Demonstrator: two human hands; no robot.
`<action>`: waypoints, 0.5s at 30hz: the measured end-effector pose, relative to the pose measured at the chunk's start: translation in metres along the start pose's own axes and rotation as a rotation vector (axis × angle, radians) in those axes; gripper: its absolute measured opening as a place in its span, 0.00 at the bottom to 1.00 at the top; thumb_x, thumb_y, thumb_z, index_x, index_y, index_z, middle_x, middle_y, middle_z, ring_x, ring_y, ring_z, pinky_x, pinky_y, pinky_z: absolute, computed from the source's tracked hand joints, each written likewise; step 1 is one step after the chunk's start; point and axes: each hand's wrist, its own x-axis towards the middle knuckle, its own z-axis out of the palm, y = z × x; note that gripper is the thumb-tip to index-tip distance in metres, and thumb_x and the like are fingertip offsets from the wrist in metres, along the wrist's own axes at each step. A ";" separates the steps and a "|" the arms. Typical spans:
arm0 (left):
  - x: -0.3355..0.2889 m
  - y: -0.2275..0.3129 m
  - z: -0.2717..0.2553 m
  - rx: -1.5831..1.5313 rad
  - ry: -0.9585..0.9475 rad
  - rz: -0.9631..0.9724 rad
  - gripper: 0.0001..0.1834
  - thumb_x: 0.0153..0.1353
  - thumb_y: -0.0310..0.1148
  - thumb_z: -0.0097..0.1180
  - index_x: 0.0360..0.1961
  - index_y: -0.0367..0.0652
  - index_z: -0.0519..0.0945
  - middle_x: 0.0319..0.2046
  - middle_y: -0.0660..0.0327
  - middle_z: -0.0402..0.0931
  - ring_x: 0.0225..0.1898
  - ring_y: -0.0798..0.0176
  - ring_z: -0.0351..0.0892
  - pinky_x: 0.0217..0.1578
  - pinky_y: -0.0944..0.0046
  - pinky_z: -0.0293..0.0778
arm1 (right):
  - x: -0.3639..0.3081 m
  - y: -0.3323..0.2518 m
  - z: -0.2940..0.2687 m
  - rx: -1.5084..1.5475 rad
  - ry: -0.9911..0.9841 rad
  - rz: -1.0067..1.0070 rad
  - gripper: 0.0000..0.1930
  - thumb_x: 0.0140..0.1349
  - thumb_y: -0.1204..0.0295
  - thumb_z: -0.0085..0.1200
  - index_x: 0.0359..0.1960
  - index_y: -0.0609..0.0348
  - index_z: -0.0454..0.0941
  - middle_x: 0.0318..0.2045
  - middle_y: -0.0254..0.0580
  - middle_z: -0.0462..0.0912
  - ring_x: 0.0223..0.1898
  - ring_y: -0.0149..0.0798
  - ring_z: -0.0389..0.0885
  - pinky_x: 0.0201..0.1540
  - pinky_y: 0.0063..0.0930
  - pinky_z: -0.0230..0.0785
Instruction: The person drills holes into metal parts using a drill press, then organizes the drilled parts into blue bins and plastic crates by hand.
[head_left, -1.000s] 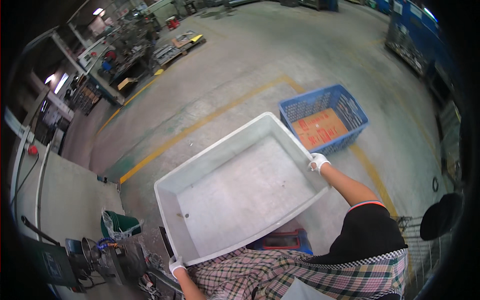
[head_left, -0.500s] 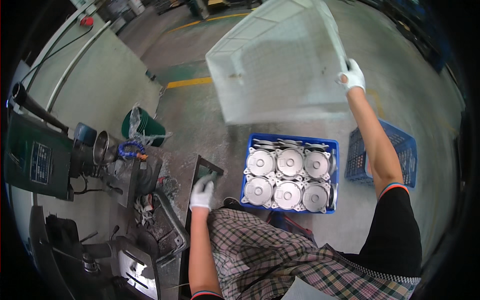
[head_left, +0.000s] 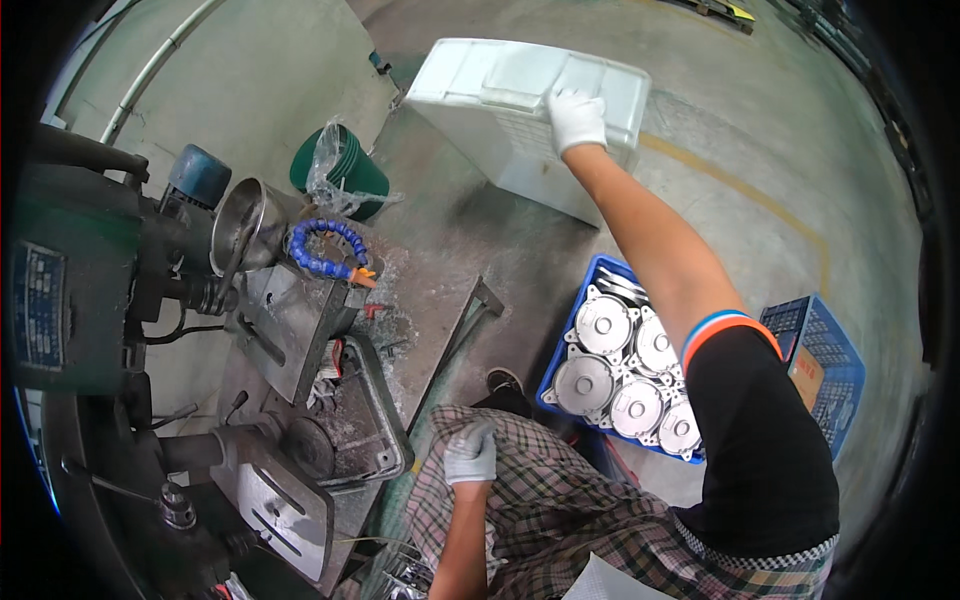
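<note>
My right hand, in a white glove, reaches far forward and grips the edge of a large white plastic bin. The bin is tilted, with its outer walls towards me; its inside is hidden. My left hand, gloved as well, is in front of my checked apron with its fingers curled in, and nothing shows in it. To the right of my legs is a blue crate filled with round silver metal covers that have lugs round their rims. My right arm hides part of that crate.
A drill press with a slotted plate and blue coolant hose stands at left. Green buckets with clear plastic film stand beyond it. At right, a blue mesh basket holds a brown carton.
The white bin has swung left and turned, now showing its outer walls. My right hand moved left with it; my left hand drew back from the machine table to the apron. The view shifted left.
</note>
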 end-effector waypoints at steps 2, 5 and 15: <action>-0.004 -0.003 -0.005 0.018 0.007 -0.026 0.06 0.46 0.22 0.54 0.28 0.43 0.78 0.30 0.55 0.77 0.34 0.54 0.77 0.37 0.61 0.72 | 0.015 -0.018 0.001 0.009 -0.011 0.143 0.10 0.54 0.71 0.44 0.38 0.47 0.74 0.36 0.38 0.76 0.39 0.39 0.76 0.39 0.39 0.65; 0.000 -0.007 -0.005 0.054 0.028 -0.062 0.07 0.46 0.21 0.54 0.27 0.43 0.79 0.30 0.54 0.77 0.33 0.54 0.77 0.37 0.61 0.72 | 0.035 -0.021 0.013 0.005 0.008 0.117 0.11 0.53 0.72 0.44 0.38 0.47 0.73 0.36 0.37 0.76 0.40 0.38 0.74 0.40 0.43 0.63; 0.002 -0.006 0.000 0.049 -0.014 -0.056 0.07 0.45 0.20 0.54 0.27 0.42 0.78 0.29 0.54 0.77 0.32 0.54 0.77 0.36 0.62 0.72 | 0.059 0.034 0.024 -0.015 -0.075 0.085 0.31 0.46 0.67 0.58 0.54 0.45 0.61 0.54 0.39 0.66 0.57 0.40 0.63 0.55 0.47 0.55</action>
